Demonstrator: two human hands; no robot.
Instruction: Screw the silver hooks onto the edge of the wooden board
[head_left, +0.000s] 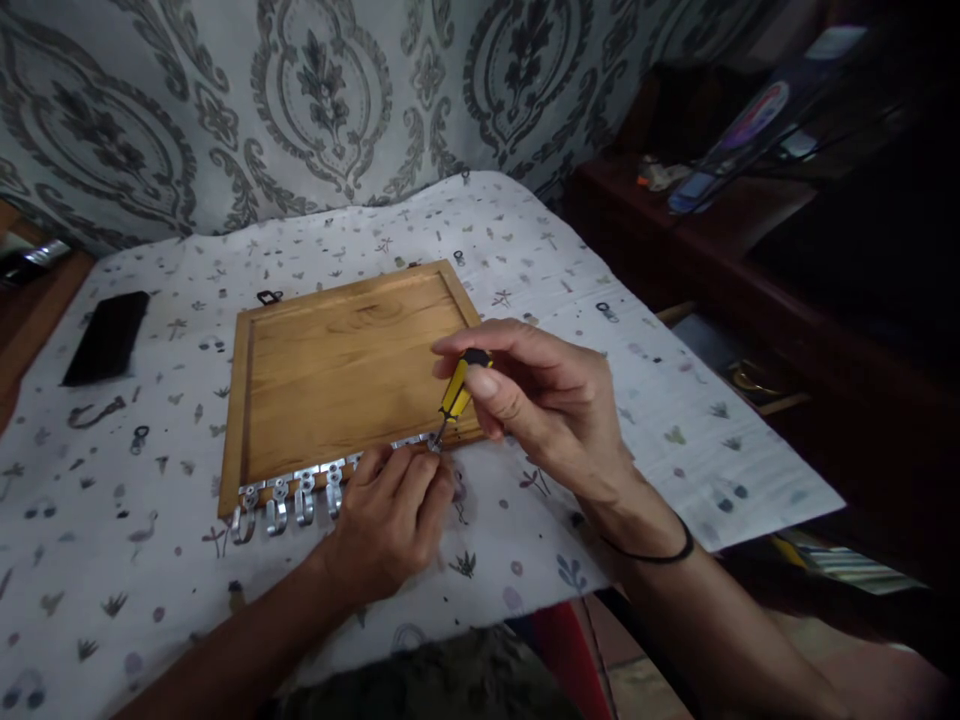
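Note:
A wooden board (pixel 341 370) with a raised rim lies flat on a patterned cloth (pixel 150 560). A metal strip with several silver hooks (pixel 289 497) runs along its near edge. My right hand (pixel 555 400) pinches a small yellow and black screwdriver (pixel 457 392), its tip down on the strip at the board's near right part. My left hand (pixel 390 515) is curled over the same edge, fingers closed and pressing on the strip next to the screwdriver tip; the hooks under it are hidden.
A black flat object (pixel 109 335) lies at the cloth's left. A small black hanger piece (pixel 268 296) sits at the board's far edge, and other small bits are scattered on the cloth. Dark wooden furniture (pixel 720 270) with clutter stands to the right. A patterned curtain hangs behind.

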